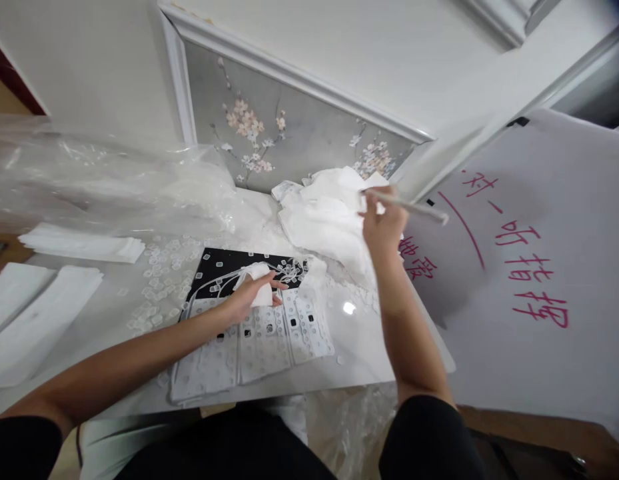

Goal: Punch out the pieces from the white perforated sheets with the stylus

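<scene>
My left hand (248,297) is over the near part of the table, its fingers closed around a small white sheet (262,291). Beneath it lies a black board (216,262), partly covered by white strips (264,343) with rows of round bumps and a few dark square openings. Small clear squares (289,270) are strewn on the board. Raised at the right, my right hand (385,223) grips a pale slender rod (422,212), whose exact kind I cannot make out. Just behind that hand rises a heap of white sheets (324,210).
Many clear squares (162,280) are scattered over the white table (362,347). Stacked white strips (84,243) and larger sheets (44,320) lie at the left, below crumpled clear plastic (114,180). A whiteboard (514,267) with red writing stands right; a framed floral panel (299,120) is behind.
</scene>
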A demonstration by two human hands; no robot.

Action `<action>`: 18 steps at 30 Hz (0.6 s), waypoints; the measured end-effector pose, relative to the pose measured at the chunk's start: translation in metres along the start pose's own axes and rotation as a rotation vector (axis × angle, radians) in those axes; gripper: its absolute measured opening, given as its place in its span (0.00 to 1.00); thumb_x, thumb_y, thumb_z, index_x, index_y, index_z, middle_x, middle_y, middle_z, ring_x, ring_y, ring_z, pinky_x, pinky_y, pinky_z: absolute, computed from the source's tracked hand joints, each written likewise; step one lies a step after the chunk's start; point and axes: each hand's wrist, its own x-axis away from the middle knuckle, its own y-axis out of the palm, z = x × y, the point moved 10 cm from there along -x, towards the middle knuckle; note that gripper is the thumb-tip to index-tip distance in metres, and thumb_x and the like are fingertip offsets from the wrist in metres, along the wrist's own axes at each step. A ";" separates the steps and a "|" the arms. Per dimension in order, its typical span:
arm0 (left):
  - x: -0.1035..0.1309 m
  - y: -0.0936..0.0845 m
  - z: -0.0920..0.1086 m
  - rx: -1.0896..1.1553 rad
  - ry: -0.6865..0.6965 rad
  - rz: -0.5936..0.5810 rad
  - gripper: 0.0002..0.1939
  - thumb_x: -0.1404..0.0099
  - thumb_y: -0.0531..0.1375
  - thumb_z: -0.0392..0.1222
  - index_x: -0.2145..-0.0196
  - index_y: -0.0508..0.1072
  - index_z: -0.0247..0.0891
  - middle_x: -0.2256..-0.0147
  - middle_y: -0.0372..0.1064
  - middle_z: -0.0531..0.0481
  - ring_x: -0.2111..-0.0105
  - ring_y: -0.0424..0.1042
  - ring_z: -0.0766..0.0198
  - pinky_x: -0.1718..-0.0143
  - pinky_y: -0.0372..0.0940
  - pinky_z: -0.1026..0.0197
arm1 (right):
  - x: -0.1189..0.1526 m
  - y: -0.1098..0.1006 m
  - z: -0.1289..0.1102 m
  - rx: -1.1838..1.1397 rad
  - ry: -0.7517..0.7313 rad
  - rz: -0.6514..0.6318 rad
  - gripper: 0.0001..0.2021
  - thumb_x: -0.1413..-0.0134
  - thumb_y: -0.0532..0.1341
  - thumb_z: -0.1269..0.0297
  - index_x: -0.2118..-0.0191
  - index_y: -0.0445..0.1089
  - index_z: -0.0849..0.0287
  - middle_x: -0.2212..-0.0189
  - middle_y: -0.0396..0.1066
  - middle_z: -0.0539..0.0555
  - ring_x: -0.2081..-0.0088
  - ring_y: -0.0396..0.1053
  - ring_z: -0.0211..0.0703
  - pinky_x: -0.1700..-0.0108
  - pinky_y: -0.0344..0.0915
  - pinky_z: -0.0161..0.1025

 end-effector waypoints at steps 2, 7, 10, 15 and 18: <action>0.001 0.007 0.000 0.197 -0.058 -0.026 0.18 0.37 0.62 0.56 0.67 0.71 0.35 0.63 0.76 0.39 0.68 0.77 0.55 0.63 0.72 0.55 | 0.055 0.036 -0.039 -0.232 -0.002 -0.163 0.14 0.33 0.47 0.64 0.52 0.68 0.58 0.56 0.73 0.57 0.60 0.74 0.43 0.64 0.73 0.39; 0.011 0.029 -0.012 0.427 -0.274 -0.084 0.27 0.38 0.56 0.66 0.67 0.71 0.35 0.68 0.76 0.38 0.64 0.77 0.50 0.68 0.71 0.56 | 0.188 0.089 -0.125 -0.530 -0.164 -0.424 0.18 0.38 0.51 0.72 0.48 0.69 0.51 0.54 0.75 0.54 0.55 0.75 0.45 0.55 0.75 0.43; 0.016 0.034 -0.023 0.436 -0.327 -0.048 0.25 0.39 0.60 0.63 0.67 0.72 0.34 0.66 0.76 0.38 0.63 0.77 0.50 0.66 0.71 0.56 | 0.220 0.091 -0.134 -0.597 -0.126 -0.437 0.19 0.40 0.51 0.74 0.47 0.68 0.49 0.50 0.73 0.54 0.48 0.72 0.46 0.48 0.72 0.45; 0.005 0.031 -0.021 0.320 -0.145 0.023 0.11 0.40 0.65 0.45 0.66 0.72 0.34 0.72 0.72 0.48 0.70 0.75 0.60 0.69 0.69 0.62 | 0.224 0.074 -0.123 -0.696 -0.081 -0.399 0.15 0.40 0.55 0.73 0.51 0.70 0.49 0.54 0.75 0.53 0.48 0.71 0.46 0.46 0.70 0.47; -0.007 0.024 -0.009 0.216 -0.005 0.071 0.10 0.44 0.67 0.41 0.68 0.71 0.35 0.78 0.66 0.54 0.78 0.69 0.67 0.76 0.63 0.66 | 0.215 0.066 -0.082 -0.706 0.090 -0.303 0.10 0.40 0.58 0.68 0.55 0.72 0.51 0.55 0.76 0.54 0.49 0.71 0.49 0.46 0.69 0.51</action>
